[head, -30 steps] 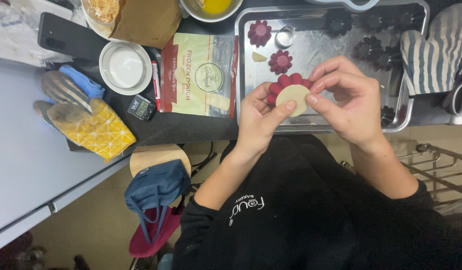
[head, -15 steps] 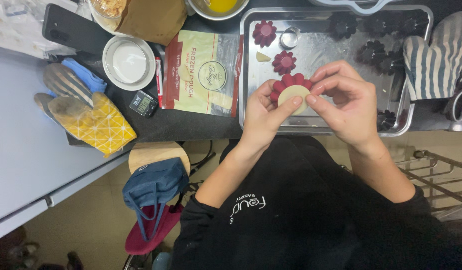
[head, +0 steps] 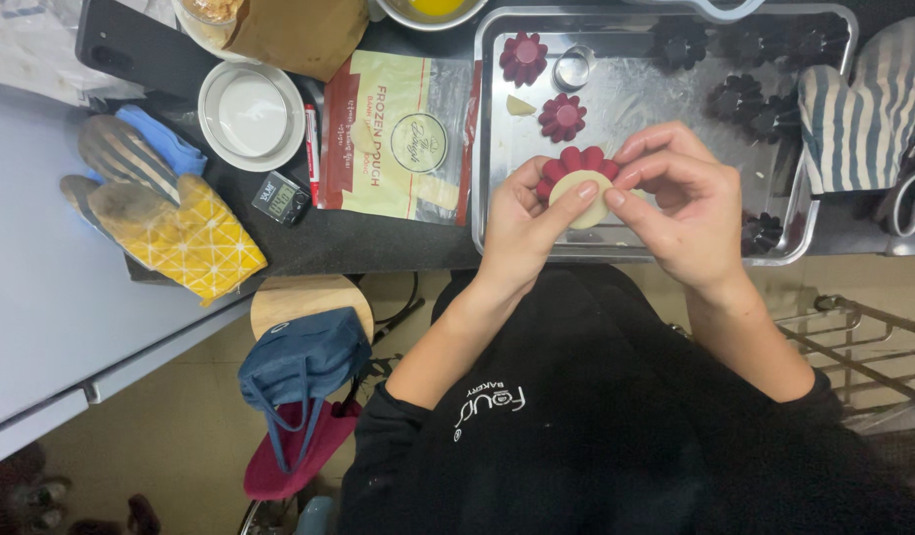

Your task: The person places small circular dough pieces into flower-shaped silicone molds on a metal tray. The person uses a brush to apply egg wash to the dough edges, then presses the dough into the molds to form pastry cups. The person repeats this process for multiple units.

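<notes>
My left hand (head: 522,223) and my right hand (head: 680,203) together hold a red fluted silicone mould (head: 574,161) with a pale round of dough (head: 579,198) pressed onto it, just above the near edge of a metal baking tray (head: 487,213). My thumbs and fingertips pinch the dough's rim. Two more red moulds (head: 561,116) stand upright on the tray beyond my hands, beside a round metal cutter (head: 573,68) and a small dough scrap (head: 520,105). Several dark moulds (head: 735,97) sit at the tray's right.
A frozen dough packet (head: 398,139) lies left of the tray with a red pen (head: 312,154), a small timer (head: 280,198) and a white bowl (head: 251,114). Yellow and blue oven mitts (head: 170,223) lie at the left; a striped mitt (head: 859,104) at right. A stool with a blue bag (head: 299,362) stands below.
My hands stay on the mould and dough; the fingers have shifted slightly around the dough's rim. Nothing else has moved.
</notes>
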